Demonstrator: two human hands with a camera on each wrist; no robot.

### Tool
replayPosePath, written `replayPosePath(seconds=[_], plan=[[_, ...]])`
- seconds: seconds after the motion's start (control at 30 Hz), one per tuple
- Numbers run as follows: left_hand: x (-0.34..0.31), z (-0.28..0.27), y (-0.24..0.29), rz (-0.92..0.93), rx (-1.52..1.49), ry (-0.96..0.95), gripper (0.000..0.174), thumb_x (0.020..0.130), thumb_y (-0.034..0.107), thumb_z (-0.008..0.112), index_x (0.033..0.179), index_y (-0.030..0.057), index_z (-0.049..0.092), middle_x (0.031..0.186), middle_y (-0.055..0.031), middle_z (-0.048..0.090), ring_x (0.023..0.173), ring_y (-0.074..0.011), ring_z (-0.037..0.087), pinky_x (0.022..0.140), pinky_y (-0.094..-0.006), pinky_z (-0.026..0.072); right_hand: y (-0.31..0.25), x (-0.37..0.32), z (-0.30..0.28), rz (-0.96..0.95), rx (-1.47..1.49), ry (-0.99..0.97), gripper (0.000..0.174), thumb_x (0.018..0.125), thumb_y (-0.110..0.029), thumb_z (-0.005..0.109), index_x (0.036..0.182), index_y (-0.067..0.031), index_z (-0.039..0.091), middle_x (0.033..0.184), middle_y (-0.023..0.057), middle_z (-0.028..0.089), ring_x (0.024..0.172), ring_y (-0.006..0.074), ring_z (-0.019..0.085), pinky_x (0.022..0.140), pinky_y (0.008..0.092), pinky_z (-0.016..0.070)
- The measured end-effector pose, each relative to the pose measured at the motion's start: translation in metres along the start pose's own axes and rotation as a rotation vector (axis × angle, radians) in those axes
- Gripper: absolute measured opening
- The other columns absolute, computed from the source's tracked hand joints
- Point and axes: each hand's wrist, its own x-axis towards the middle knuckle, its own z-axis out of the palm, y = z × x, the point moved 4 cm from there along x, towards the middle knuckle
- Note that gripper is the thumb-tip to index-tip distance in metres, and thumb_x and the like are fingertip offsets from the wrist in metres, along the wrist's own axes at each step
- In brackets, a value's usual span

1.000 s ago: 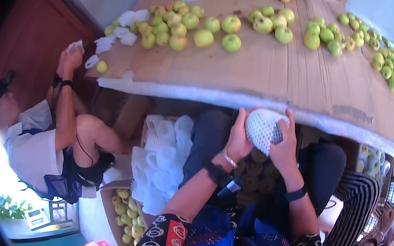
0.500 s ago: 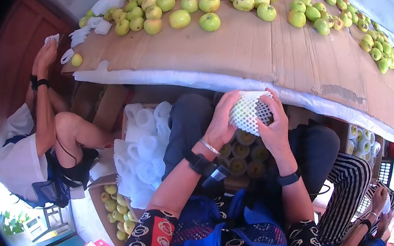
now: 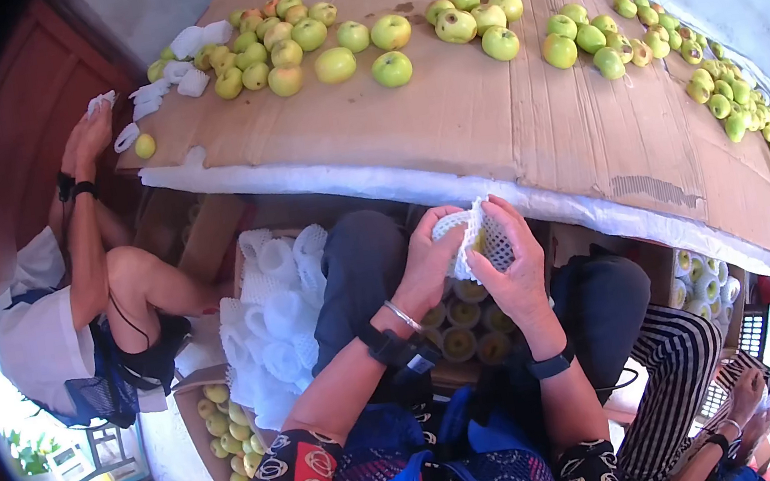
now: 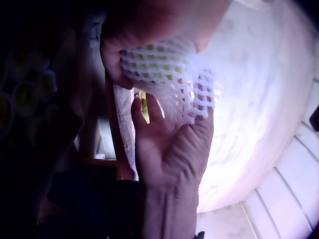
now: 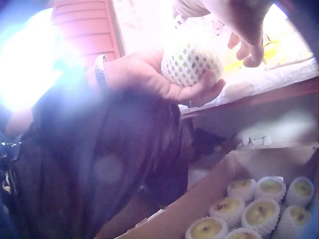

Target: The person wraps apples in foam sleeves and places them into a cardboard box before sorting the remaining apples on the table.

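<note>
A fruit in a white foam net (image 3: 464,241) is between both hands, below the cardboard-covered table's front edge. My left hand (image 3: 427,262), with a bracelet at its wrist, cups it from the left; the right wrist view shows the left palm and fingers (image 5: 144,74) round the netted fruit (image 5: 187,64). My right hand (image 3: 515,269) holds the net's raised rim on the right, thumb low and fingers high. Green fruit shows through the mesh (image 4: 157,62) in the left wrist view, with the right hand (image 4: 174,154) below. Some right fingertips are hidden by the net.
Loose green apples (image 3: 287,81) lie on the cardboard (image 3: 447,123). Foam nets (image 3: 269,326) are piled left of the knees, beside a box of apples (image 3: 226,425). A box of netted fruit (image 5: 261,211) stands below the hands. Another person (image 3: 50,307) sits at the left.
The net's rim now stands up between the hands, where the mesh was drawn round the fruit. My right hand has turned, its palm side more visible. The head view has tilted and shifted.
</note>
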Motion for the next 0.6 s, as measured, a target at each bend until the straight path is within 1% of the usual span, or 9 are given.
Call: replayPosePath(seconds=[0.13, 0.23, 0.3, 0.33, 0.4, 0.43, 0.5, 0.53, 0.6], plan=[[-0.003, 0.004, -0.005, 0.012, 0.001, 0.011, 0.025, 0.089, 0.015, 0.050, 0.111, 0.0033, 0.047, 0.101, -0.0061, 0.057, 0.090, -0.0118, 0.058, 0.079, -0.0263, 0.0492, 0.000, 0.001, 0.004, -0.027, -0.057, -0.025, 0.053, 0.068, -0.016, 0.071, 0.115, -0.0004, 0.052, 0.122, 0.0223, 0.050, 0.109, 0.0337, 0.054, 0.092, 0.0371, 0.0428], [-0.002, 0.004, 0.000, 0.016, -0.055, 0.008, 0.022, 0.090, 0.016, 0.047, 0.107, 0.0022, 0.049, 0.097, -0.0062, 0.055, 0.086, -0.0097, 0.054, 0.074, -0.0253, 0.0474, -0.001, 0.005, 0.006, 0.005, -0.026, -0.057, 0.051, 0.069, -0.019, 0.071, 0.113, -0.0011, 0.053, 0.121, 0.0229, 0.050, 0.108, 0.0347, 0.054, 0.091, 0.0380, 0.0435], [-0.002, 0.003, -0.002, -0.018, -0.243, -0.024, 0.022, 0.091, 0.018, 0.043, 0.106, 0.0026, 0.050, 0.097, -0.0062, 0.055, 0.086, -0.0089, 0.053, 0.074, -0.0253, 0.0467, -0.001, 0.004, 0.008, 0.020, -0.096, -0.088, 0.052, 0.068, -0.021, 0.072, 0.112, -0.0017, 0.053, 0.121, 0.0229, 0.050, 0.108, 0.0348, 0.054, 0.091, 0.0384, 0.0430], [-0.002, 0.002, -0.003, -0.016, -0.246, -0.021, 0.022, 0.091, 0.018, 0.043, 0.106, 0.0026, 0.050, 0.097, -0.0062, 0.055, 0.086, -0.0089, 0.053, 0.074, -0.0253, 0.0467, -0.004, 0.005, 0.007, 0.018, -0.097, -0.093, 0.052, 0.068, -0.021, 0.072, 0.112, -0.0017, 0.053, 0.121, 0.0229, 0.050, 0.108, 0.0348, 0.054, 0.091, 0.0384, 0.0430], [-0.003, 0.001, -0.002, 0.051, -0.078, -0.080, 0.028, 0.091, 0.022, 0.045, 0.113, 0.0044, 0.047, 0.104, -0.0069, 0.056, 0.095, -0.0117, 0.054, 0.081, -0.0267, 0.0457, -0.010, 0.006, 0.006, -0.001, -0.203, -0.158, 0.052, 0.068, -0.020, 0.072, 0.113, -0.0026, 0.052, 0.121, 0.0232, 0.049, 0.109, 0.0353, 0.053, 0.092, 0.0388, 0.0422], [-0.004, 0.001, -0.001, 0.051, -0.078, -0.082, 0.028, 0.091, 0.022, 0.045, 0.113, 0.0044, 0.047, 0.104, -0.0069, 0.056, 0.095, -0.0117, 0.054, 0.081, -0.0267, 0.0457, -0.009, 0.006, 0.005, -0.001, -0.204, -0.156, 0.052, 0.068, -0.020, 0.072, 0.113, -0.0026, 0.052, 0.121, 0.0232, 0.049, 0.109, 0.0353, 0.053, 0.092, 0.0388, 0.0422], [-0.006, 0.008, 0.004, -0.016, 0.098, -0.112, 0.029, 0.092, 0.024, 0.044, 0.112, 0.0039, 0.048, 0.104, -0.0070, 0.055, 0.094, -0.0137, 0.055, 0.082, -0.0291, 0.0464, -0.006, 0.007, 0.003, 0.009, -0.125, -0.180, 0.050, 0.068, -0.019, 0.072, 0.112, -0.0032, 0.054, 0.122, 0.0224, 0.049, 0.109, 0.0328, 0.053, 0.093, 0.0372, 0.0412], [-0.005, 0.008, 0.004, -0.012, 0.099, -0.114, 0.029, 0.092, 0.024, 0.044, 0.112, 0.0039, 0.048, 0.104, -0.0070, 0.055, 0.094, -0.0137, 0.055, 0.082, -0.0291, 0.0464, -0.005, 0.008, 0.000, 0.006, -0.127, -0.178, 0.050, 0.068, -0.019, 0.072, 0.112, -0.0032, 0.054, 0.122, 0.0224, 0.049, 0.109, 0.0328, 0.053, 0.093, 0.0372, 0.0412], [-0.002, 0.007, -0.001, -0.082, -0.124, -0.161, 0.031, 0.091, 0.024, 0.044, 0.114, 0.0031, 0.048, 0.106, -0.0085, 0.055, 0.097, -0.0162, 0.056, 0.085, -0.0307, 0.0462, 0.001, 0.007, -0.007, 0.048, 0.038, -0.134, 0.043, 0.070, -0.016, 0.071, 0.108, -0.0033, 0.057, 0.120, 0.0210, 0.050, 0.108, 0.0292, 0.053, 0.092, 0.0350, 0.0410]])
